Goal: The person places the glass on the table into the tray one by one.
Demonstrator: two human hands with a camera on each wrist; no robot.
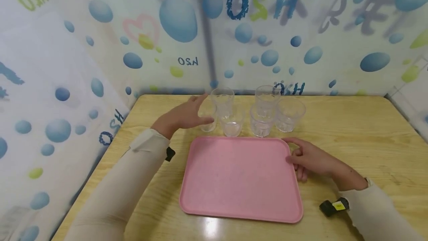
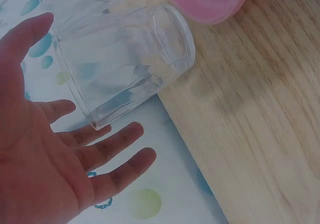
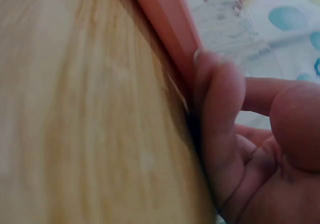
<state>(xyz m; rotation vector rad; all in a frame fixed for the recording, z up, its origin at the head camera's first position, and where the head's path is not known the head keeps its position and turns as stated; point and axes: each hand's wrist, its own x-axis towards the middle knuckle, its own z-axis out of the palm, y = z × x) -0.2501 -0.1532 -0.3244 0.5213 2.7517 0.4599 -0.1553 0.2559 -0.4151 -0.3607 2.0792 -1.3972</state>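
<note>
A pink rectangular tray (image 1: 240, 177) lies flat on the wooden table. Behind its far edge stand several clear glasses (image 1: 262, 120), upright and close together. My left hand (image 1: 187, 114) reaches to the leftmost glass (image 1: 208, 122), thumb and fingers spread around its side. In the left wrist view that glass (image 2: 125, 58) appears in front of the open palm, with the fingers apart from one another. At the tray's far right corner, my right hand (image 1: 311, 159) holds the rim, thumb over it and index finger along the corner. The right wrist view shows fingertips against the tray's side (image 3: 170, 23).
The light wooden table (image 1: 361, 133) meets a wall covering (image 1: 244, 58) printed with blue and green drops behind the glasses. More of this covering runs along the left side. Black straps (image 1: 334, 206) show at both wrists.
</note>
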